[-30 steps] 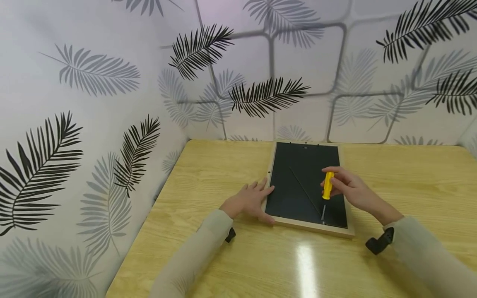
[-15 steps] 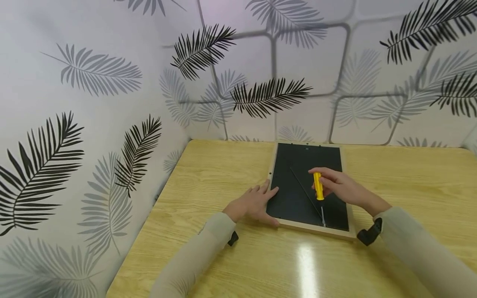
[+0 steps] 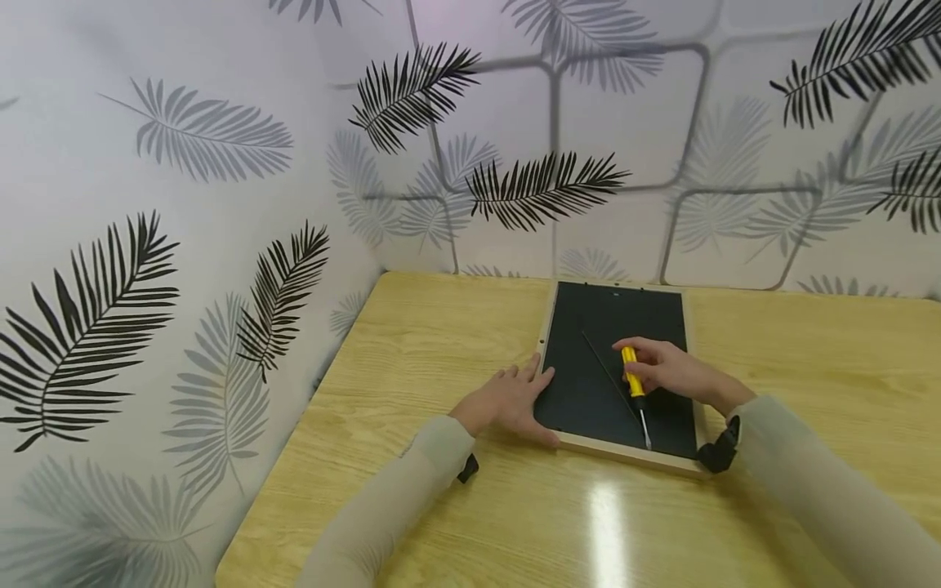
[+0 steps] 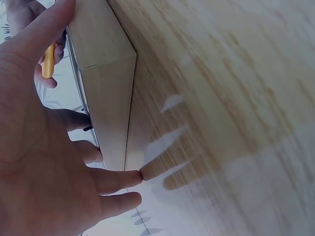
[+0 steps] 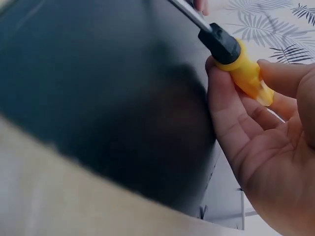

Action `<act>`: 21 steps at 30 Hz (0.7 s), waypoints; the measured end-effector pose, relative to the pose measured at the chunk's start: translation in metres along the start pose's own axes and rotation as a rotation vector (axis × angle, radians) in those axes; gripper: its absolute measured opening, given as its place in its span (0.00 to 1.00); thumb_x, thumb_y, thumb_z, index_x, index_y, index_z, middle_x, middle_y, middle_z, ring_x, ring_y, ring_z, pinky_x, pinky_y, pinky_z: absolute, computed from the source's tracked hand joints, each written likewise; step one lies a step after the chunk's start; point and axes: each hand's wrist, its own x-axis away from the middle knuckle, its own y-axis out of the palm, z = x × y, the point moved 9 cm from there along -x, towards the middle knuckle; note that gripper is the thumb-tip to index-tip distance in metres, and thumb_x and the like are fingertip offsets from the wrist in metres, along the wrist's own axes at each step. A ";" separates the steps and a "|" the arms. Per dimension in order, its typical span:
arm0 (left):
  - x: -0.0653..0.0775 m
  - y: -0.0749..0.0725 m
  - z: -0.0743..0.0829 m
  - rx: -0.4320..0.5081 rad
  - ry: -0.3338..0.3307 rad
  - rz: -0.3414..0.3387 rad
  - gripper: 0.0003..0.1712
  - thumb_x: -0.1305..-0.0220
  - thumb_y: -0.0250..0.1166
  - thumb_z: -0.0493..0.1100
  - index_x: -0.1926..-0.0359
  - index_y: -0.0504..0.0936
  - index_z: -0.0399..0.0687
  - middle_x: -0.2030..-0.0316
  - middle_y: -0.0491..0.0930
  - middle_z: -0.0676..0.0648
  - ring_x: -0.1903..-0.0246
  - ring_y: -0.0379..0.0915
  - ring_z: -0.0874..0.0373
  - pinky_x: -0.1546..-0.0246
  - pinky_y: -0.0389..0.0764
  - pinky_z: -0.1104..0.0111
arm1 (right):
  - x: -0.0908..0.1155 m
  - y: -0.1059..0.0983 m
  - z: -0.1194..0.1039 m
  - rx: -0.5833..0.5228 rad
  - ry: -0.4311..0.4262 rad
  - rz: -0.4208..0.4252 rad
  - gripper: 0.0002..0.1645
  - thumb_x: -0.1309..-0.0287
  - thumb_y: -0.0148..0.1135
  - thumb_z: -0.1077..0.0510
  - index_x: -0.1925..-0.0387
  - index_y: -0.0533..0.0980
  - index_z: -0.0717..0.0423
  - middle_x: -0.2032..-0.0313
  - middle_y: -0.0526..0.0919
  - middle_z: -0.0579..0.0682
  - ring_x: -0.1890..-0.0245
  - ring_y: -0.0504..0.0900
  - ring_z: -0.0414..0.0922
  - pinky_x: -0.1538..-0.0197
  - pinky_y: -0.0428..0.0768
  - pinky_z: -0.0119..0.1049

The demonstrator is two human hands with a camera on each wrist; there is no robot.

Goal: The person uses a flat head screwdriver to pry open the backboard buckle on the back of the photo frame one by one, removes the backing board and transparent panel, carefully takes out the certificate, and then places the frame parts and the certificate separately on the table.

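- Left hand (image 3: pixel 515 404): fingers spread, laid at the frame's (image 3: pixel 625 454) near-left corner, gripping nothing; presumably steadying it.
- Right hand (image 3: pixel 672 371): over the frame's right half, well apart from the left, thumb and fingers pinching the screwdriver's yellow handle; light hold, probably for control.
- Screwdriver (image 3: pixel 633 376): tilted above the frame's right half, shaft pointing toward the near edge, seemingly to bring the tip there.
- Board (image 3: pixel 581 400): black, inside the frame. Thin slanting line (image 3: pixel 610 376) across it; strip or groove, cannot tell.
- Table (image 3: pixel 441 343): under the frame, likely backing any pressure.
- Unclear: tip contact, too small in head view; shaft cut off in right wrist view; handle partly finger-covered.
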 end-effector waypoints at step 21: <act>-0.005 0.006 0.004 -0.117 -0.009 -0.009 0.65 0.53 0.53 0.82 0.25 0.36 0.58 0.26 0.29 0.45 0.30 0.42 0.42 0.34 0.49 0.51 | 0.042 -0.008 -0.013 -0.154 -0.082 0.156 0.28 0.31 0.52 0.58 0.35 0.59 0.62 0.56 0.77 0.70 0.65 0.83 0.50 0.65 0.82 0.41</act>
